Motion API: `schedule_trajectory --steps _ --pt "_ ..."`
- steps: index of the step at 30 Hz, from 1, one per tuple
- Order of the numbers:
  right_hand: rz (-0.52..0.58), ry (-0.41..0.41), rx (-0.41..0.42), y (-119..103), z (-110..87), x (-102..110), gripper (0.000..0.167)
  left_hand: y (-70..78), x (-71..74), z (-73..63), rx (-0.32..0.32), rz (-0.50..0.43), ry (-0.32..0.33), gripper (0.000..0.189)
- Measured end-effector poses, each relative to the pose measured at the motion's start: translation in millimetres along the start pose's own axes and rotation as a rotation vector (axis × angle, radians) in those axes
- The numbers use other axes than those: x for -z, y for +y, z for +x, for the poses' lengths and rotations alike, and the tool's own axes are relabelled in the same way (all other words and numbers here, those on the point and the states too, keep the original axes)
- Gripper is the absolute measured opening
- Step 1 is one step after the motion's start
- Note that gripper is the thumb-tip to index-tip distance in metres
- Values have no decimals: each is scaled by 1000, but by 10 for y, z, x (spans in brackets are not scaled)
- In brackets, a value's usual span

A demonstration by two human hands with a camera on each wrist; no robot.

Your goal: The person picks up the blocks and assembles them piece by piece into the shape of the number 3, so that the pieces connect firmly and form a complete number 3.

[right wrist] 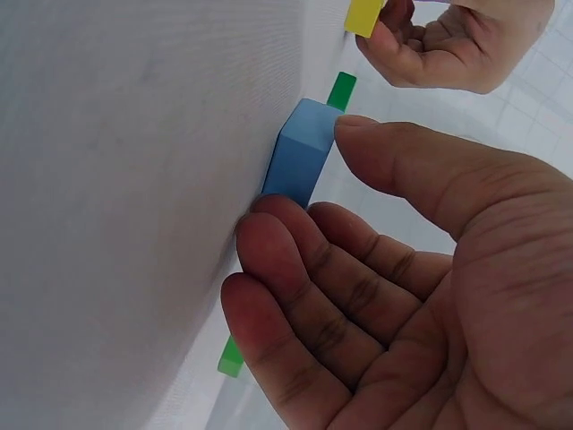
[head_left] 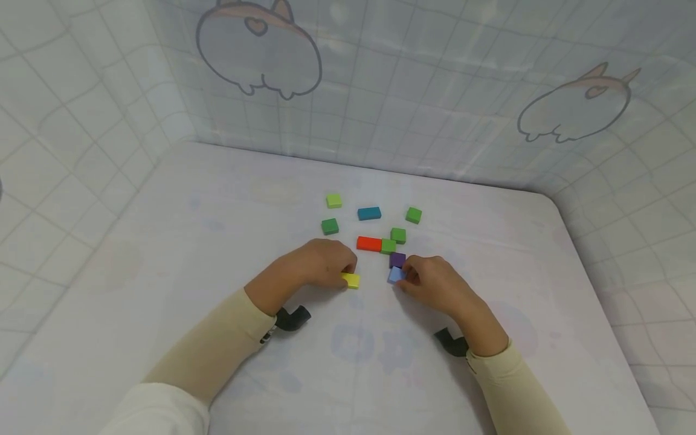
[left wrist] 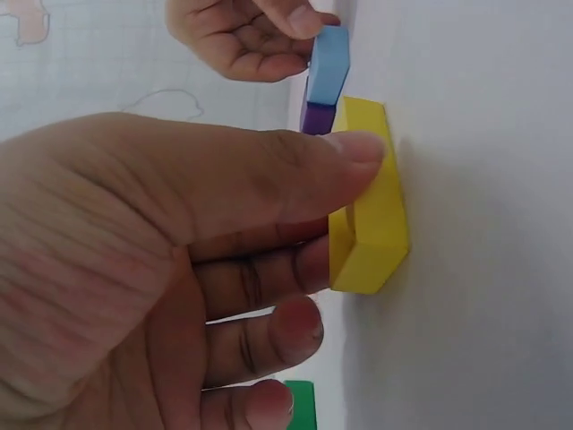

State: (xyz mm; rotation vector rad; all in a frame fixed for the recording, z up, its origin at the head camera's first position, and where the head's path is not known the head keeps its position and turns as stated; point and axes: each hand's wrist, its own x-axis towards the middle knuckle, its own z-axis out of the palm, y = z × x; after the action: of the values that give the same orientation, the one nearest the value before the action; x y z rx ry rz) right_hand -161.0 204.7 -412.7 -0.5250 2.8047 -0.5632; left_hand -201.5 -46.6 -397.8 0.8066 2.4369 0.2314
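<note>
Between thumb and fingers, my left hand (head_left: 326,264) pinches a yellow block (left wrist: 380,215), low over the white tabletop. My right hand (head_left: 437,283) is at a light blue block (right wrist: 304,148), thumb at one edge and curled fingertips at the opposite side. A purple block (head_left: 397,260) sits right behind the blue one. Farther back, a red oblong block (head_left: 369,243) lies end to end with a green block (head_left: 388,246). Another green block (head_left: 399,235) stands at that one's back corner.
Toward the back lie a teal oblong block (head_left: 369,213), a lime block (head_left: 334,200), a dark green block (head_left: 330,226) and a green block (head_left: 414,215). A patterned curtain (head_left: 380,109) encloses the table's back and sides. Black wrist mounts (head_left: 293,318) sit under both forearms.
</note>
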Motion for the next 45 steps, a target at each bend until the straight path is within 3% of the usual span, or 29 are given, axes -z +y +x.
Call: schedule_trajectory --steps 22,45 --pt "4 -16 -10 11 3 30 21 129 -111 120 -98 10 73 24" --pt "-6 -5 -22 8 14 1 18 197 -226 176 -146 -28 149 26"
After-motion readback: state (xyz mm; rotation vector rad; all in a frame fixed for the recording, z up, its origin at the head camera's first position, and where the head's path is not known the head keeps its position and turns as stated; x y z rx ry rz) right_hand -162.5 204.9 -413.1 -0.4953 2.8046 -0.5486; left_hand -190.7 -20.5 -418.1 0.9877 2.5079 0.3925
